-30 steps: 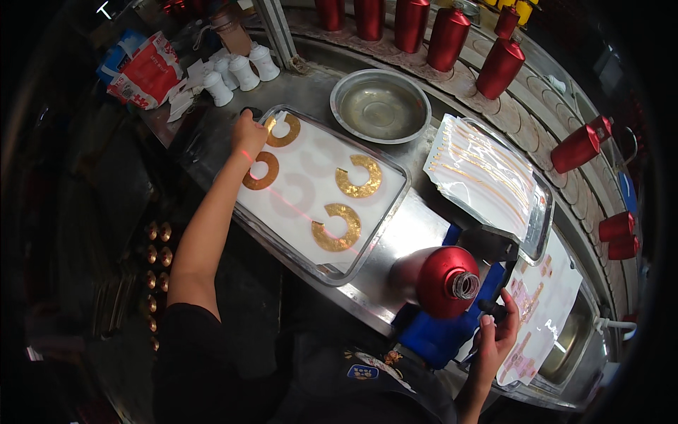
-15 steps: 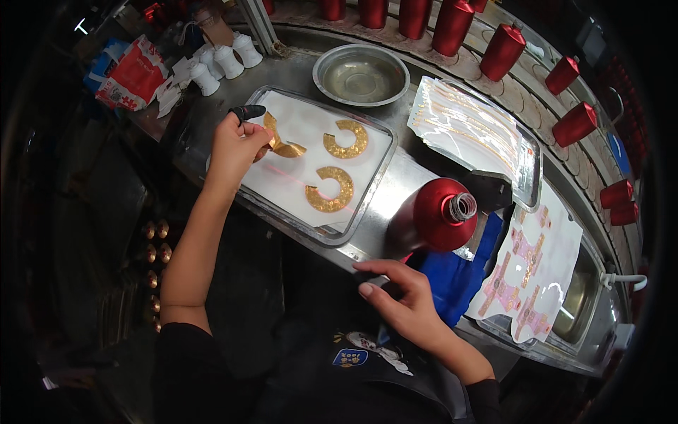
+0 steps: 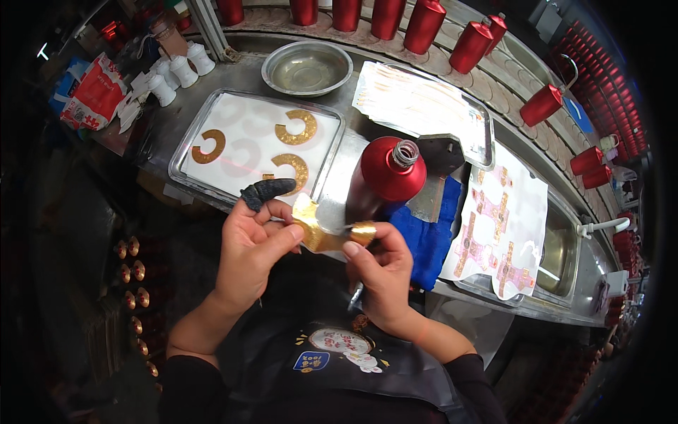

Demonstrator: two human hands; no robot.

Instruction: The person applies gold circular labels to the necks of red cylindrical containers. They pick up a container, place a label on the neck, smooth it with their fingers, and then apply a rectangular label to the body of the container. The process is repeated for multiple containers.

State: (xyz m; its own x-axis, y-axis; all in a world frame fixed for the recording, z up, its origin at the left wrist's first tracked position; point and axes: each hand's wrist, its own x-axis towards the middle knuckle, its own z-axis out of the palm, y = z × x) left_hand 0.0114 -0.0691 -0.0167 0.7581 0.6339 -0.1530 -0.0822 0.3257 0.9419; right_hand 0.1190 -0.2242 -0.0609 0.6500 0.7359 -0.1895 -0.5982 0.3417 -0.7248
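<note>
**Gold decal pinched between two hands**

Holding a gold foil decal (image 3: 321, 230) between them, both hands meet just above the person's lap, at the near edge of the steel bench (image 3: 353, 159). The left hand (image 3: 251, 251) grips the decal's left end with thumb and fingers, its forefinger wearing a dark finger cot (image 3: 267, 191). The right hand (image 3: 381, 272) pinches the right end, thumb on top. Just behind the decal a red bottle (image 3: 385, 180) lies tilted on a blue cloth (image 3: 431, 237). To its left, a shallow metal tray (image 3: 182, 166) carries three more gold C-shaped decals (image 3: 296, 127). Right of the cloth lies a sheet of pink and gold stickers (image 3: 498, 222). Farther back stand a round steel bowl (image 3: 307, 68) and a row of red bottles (image 3: 424, 25).
</note>
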